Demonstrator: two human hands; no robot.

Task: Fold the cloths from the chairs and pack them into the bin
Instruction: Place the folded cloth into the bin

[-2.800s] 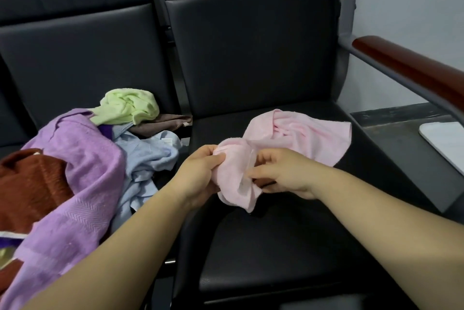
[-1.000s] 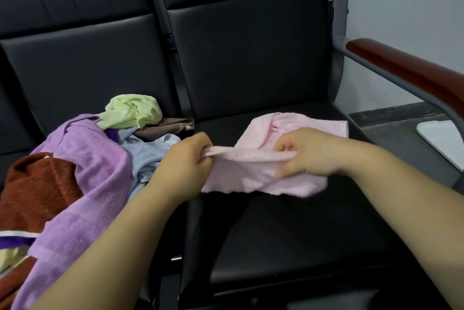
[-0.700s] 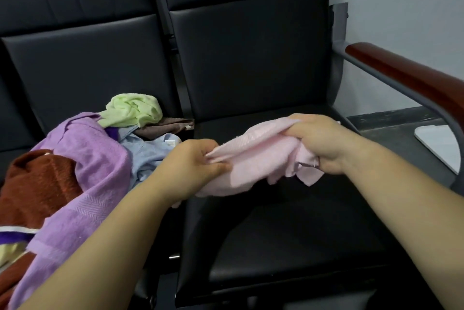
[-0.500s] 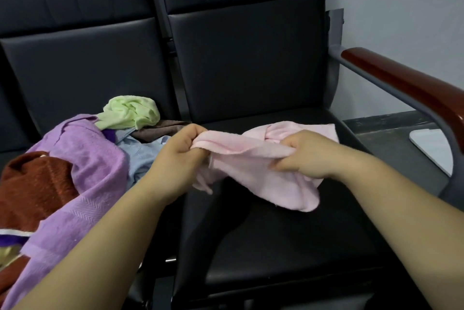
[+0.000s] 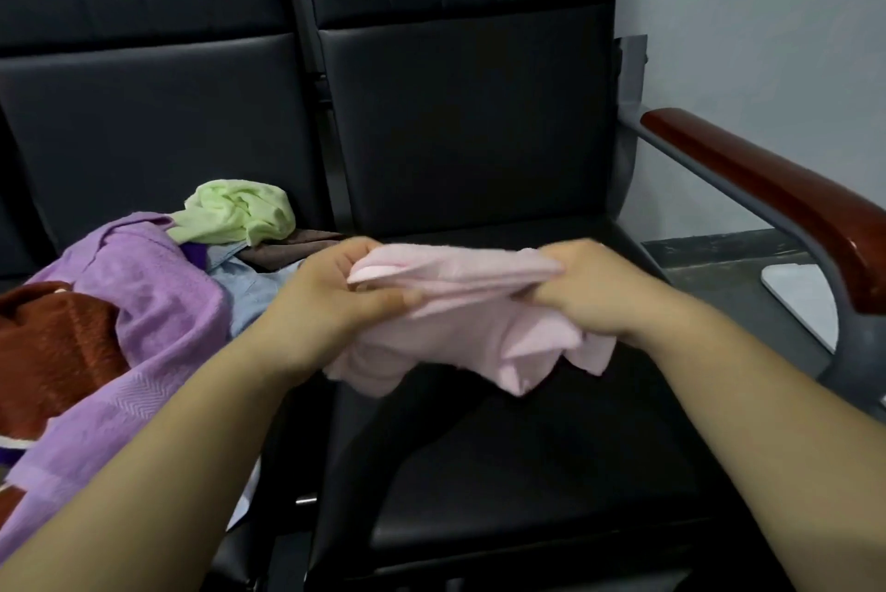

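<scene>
2 black padded chairs (image 5: 470,121) side by side, backs beyond the right hand (image 5: 589,294). Red-brown wood armrest (image 5: 767,193) on grey metal frame (image 5: 695,160) to the right of it. Pale grey wall (image 5: 767,16) beyond; dark grey floor (image 5: 719,289) under armrest.

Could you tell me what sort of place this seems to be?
Probably a waiting area or office: black padded chairs joined in a row, a glossy reddish-brown armrest on a grey metal frame, and a plain grey wall.
</scene>
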